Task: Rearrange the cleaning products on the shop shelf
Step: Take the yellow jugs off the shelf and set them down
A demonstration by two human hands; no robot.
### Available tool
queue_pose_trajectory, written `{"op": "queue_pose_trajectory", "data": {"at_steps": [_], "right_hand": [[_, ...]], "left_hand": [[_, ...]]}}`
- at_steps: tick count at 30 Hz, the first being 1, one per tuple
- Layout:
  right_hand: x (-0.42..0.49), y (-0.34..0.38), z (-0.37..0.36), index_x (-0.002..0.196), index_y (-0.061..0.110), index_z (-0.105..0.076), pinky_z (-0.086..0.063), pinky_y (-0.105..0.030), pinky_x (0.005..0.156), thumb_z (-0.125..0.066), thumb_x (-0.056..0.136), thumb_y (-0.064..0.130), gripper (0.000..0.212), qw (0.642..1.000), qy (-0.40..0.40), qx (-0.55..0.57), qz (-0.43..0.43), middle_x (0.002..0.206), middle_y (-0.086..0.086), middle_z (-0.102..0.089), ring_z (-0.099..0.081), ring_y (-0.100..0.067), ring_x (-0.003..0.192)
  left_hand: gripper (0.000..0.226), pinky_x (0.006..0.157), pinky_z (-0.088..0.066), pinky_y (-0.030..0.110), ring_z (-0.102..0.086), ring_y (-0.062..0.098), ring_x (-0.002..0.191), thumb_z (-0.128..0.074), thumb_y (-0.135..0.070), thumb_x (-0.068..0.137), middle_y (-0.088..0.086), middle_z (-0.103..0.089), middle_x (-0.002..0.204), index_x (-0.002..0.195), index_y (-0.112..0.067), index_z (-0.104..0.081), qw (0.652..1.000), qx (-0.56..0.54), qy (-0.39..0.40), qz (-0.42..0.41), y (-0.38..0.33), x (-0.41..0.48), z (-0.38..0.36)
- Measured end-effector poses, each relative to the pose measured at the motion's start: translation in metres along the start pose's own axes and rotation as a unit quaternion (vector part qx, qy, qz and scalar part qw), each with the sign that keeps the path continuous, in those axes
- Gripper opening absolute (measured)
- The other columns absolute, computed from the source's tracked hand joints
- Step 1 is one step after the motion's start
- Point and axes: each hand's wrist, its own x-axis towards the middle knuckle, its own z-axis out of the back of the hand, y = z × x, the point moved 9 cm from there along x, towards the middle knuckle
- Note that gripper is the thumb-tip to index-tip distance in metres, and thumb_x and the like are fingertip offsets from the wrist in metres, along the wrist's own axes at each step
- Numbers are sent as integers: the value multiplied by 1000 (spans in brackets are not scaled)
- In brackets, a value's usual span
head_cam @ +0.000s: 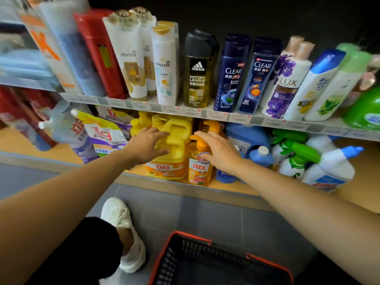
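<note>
On the lower shelf [226, 187] stands a large yellow detergent jug [170, 159] with an orange label. To its right is an orange pump bottle [198, 168]. My left hand [147, 146] reaches over the jug's handle with fingers spread, touching or just above it. My right hand [218, 151] is spread over the pump bottle's shoulder, fingers apart, not closed round it. More yellow jugs [144, 122] stand behind.
Refill pouches [102, 132] lie left of the jugs. Blue bottles [260, 155] and green-and-white spray bottles [296, 159] crowd the right. The upper shelf holds shampoo bottles [198, 70]. A red and black basket [216, 262] sits on the floor beside my white shoe [121, 223].
</note>
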Motion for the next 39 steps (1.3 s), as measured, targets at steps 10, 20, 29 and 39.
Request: {"op": "queue_pose_trajectory", "data": {"at_steps": [10, 20, 29, 39], "right_hand": [[7, -10, -2, 150, 36, -36, -46, -49, 103, -72, 90, 21, 71, 999, -6, 37, -17, 143, -4, -52, -50, -32, 129], [-15, -2, 7, 157, 27, -26, -44, -40, 106, -77, 86, 23, 87, 997, 44, 67, -2, 154, -3, -38, -44, -24, 136], [-43, -19, 11, 146, 15, -46, -48, -17, 79, -81, 81, 8, 75, 966, 56, 227, -113, 138, -7, -55, -59, -22, 116], [-46, -10, -6, 143, 10, -49, -50, -35, 100, -79, 81, 2, 69, 954, 98, 268, -88, 119, -8, -65, -60, -22, 112]], "left_hand": [[47, 99, -47, 48, -52, 26, 116, -71, -45, 89, -2, -60, 117, 126, -17, -65, 994, -100, 38, -14, -2, -7, -6], [37, 92, -56, 45, -63, 22, 109, -65, -44, 90, 3, -68, 118, 113, -16, -70, 964, -263, 11, 22, -8, -47, 42], [35, 97, -55, 52, -69, 25, 106, -67, -37, 91, 7, -73, 112, 112, -8, -72, 942, -332, 12, 55, -43, -91, 65], [23, 79, -55, 31, -67, 19, 99, -70, -38, 89, -1, -72, 104, 101, -18, -71, 909, -404, -11, 99, -39, -106, 30]]}}
